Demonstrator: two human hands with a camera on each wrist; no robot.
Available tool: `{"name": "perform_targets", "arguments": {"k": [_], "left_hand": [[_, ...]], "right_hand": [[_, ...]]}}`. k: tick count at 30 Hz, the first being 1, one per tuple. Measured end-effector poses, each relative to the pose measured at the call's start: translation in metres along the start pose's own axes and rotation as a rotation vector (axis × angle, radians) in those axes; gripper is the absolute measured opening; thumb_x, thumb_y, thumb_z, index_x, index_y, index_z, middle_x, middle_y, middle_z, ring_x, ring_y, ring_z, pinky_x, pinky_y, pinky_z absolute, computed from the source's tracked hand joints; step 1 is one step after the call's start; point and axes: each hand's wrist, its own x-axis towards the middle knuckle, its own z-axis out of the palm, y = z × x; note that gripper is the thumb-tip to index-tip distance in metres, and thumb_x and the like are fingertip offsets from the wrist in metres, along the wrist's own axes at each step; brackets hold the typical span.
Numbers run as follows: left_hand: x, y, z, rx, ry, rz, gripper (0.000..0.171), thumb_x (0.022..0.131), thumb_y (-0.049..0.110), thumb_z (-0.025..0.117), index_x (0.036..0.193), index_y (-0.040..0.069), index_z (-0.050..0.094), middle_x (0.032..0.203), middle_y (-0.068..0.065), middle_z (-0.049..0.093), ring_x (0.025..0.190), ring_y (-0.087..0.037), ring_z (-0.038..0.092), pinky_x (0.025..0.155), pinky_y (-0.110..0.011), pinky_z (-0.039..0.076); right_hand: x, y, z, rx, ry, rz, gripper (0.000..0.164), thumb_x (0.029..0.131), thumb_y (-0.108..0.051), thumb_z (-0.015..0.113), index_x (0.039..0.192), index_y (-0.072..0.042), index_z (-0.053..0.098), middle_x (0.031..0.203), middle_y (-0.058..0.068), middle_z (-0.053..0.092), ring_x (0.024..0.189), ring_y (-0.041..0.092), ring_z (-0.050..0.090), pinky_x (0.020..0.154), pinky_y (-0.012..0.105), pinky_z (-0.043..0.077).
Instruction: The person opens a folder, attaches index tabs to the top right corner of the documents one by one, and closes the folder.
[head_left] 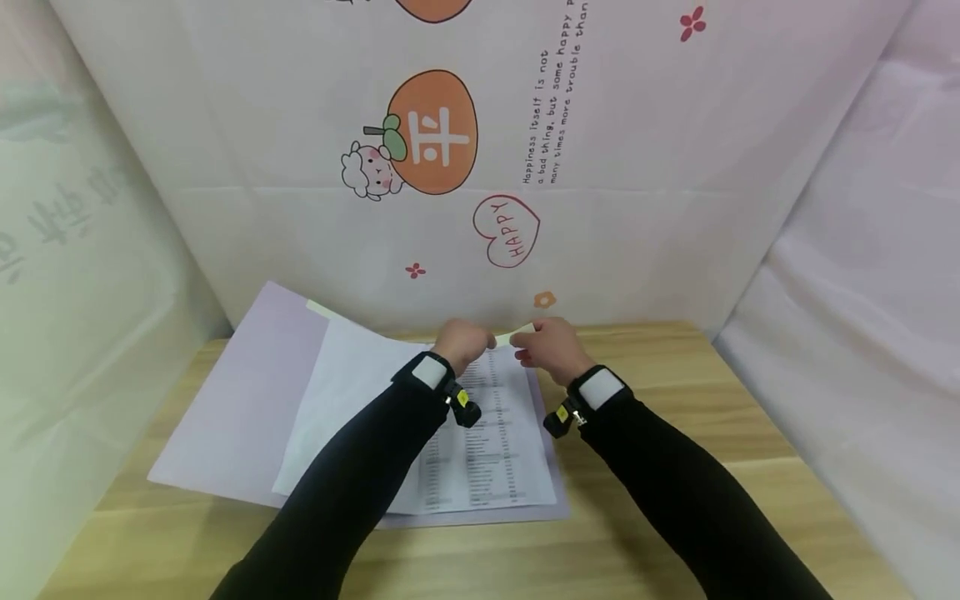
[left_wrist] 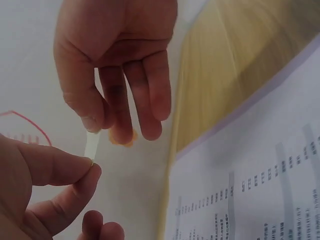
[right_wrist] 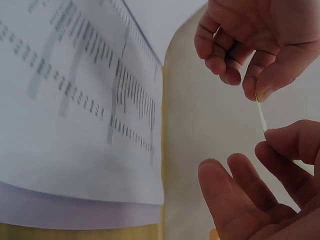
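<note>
Clerk: Hands, and the item between them?
Keeper: Left hand [head_left: 461, 343]: thumb and forefinger pinching one end of a pale strip [left_wrist: 91, 146]. Right hand [head_left: 557, 350]: pinching the other end, remaining fingers loosely bent. Strip: between both hands, near the far edge of the printed sheet [head_left: 495, 458]. Material: cannot tell.
Clerk: Handling notes?
Keeper: Advisable: light, equal tension from each hand; strip straight, untwisted; pinch confined to the ends; sleeves clear of the sheet.
Clerk: Variations by view?
Keeper: Left wrist: strip's flat face, lying between the fingertips. Right wrist: same strip nearly edge-on, a thin line. Head only: full spread of the lilac folder [head_left: 232, 392], open beneath the hands and extending left of the left hand, upon a wooden table [head_left: 712, 400].
</note>
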Motion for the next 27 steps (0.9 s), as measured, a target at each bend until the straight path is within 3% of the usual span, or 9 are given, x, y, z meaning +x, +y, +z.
{"name": "perform_targets", "arguments": {"k": [7,10,14,17,19,24,26,27], "left_hand": [[0.039,-0.011,0.017,0.006,-0.01,-0.053,0.044,0.084,0.011,0.073,0.122,-0.008,0.061,0.122,-0.015,0.057,0.102,-0.031,0.051,0.091,-0.043,0.047],[0.052,-0.015,0.023,0.029,-0.012,-0.045,0.043,0.084,0.011,0.072,0.12,-0.008,0.062,0.118,-0.014,0.057,0.098,-0.03,0.05,0.085,-0.039,0.047],[0.07,-0.022,0.03,0.091,-0.028,-0.009,0.027,0.084,0.009,0.068,0.104,-0.008,0.069,0.102,-0.012,0.056,0.085,-0.027,0.049,0.068,-0.034,0.043],[0.081,-0.028,0.034,0.214,-0.042,0.04,0.015,0.086,0.011,0.064,0.083,-0.002,0.07,0.086,-0.009,0.053,0.073,-0.023,0.047,0.061,-0.03,0.039],[0.086,-0.03,0.035,0.313,-0.059,0.065,0.02,0.088,0.014,0.062,0.072,0.002,0.065,0.081,-0.007,0.049,0.069,-0.021,0.044,0.059,-0.029,0.037],[0.107,-0.03,0.042,0.503,-0.131,0.058,0.029,0.09,0.016,0.062,0.063,0.007,0.055,0.081,-0.011,0.052,0.071,-0.025,0.048,0.063,-0.032,0.042],[0.114,-0.033,0.045,0.605,-0.142,0.118,0.029,0.089,0.018,0.062,0.063,0.009,0.054,0.084,-0.013,0.055,0.073,-0.027,0.049,0.065,-0.035,0.043],[0.128,-0.042,0.05,0.667,-0.159,0.179,0.028,0.087,0.018,0.061,0.062,0.011,0.052,0.084,-0.013,0.055,0.072,-0.027,0.049,0.064,-0.035,0.043]], "right_hand": [[0.028,0.015,0.003,-0.024,0.016,0.034,0.023,0.086,-0.005,0.066,0.108,0.004,0.067,0.105,0.018,0.067,0.085,0.032,0.07,0.068,0.036,0.058],[0.037,0.019,0.003,-0.062,0.046,0.017,0.016,0.084,-0.003,0.066,0.098,0.004,0.068,0.098,0.016,0.067,0.08,0.03,0.071,0.064,0.034,0.058],[0.05,0.028,0.008,-0.09,0.088,0.037,0.006,0.082,-0.003,0.066,0.083,0.002,0.062,0.089,0.016,0.068,0.075,0.031,0.071,0.059,0.031,0.057],[0.06,0.034,0.013,-0.108,0.102,0.065,0.007,0.083,-0.004,0.065,0.08,-0.001,0.059,0.088,0.016,0.07,0.076,0.033,0.071,0.062,0.035,0.058],[0.065,0.037,0.014,-0.132,0.11,0.075,0.012,0.083,-0.005,0.065,0.076,-0.003,0.056,0.086,0.016,0.07,0.074,0.032,0.071,0.063,0.037,0.058],[0.076,0.044,0.014,-0.255,0.146,0.053,0.024,0.078,-0.005,0.066,0.062,-0.007,0.048,0.069,0.011,0.067,0.059,0.024,0.066,0.05,0.031,0.05],[0.08,0.048,0.013,-0.306,0.168,0.032,0.026,0.076,-0.005,0.066,0.059,-0.008,0.047,0.061,0.008,0.064,0.052,0.02,0.06,0.045,0.029,0.044],[0.081,0.05,0.013,-0.319,0.178,0.024,0.027,0.075,-0.005,0.066,0.058,-0.008,0.046,0.058,0.007,0.062,0.05,0.019,0.058,0.044,0.028,0.042]]}}
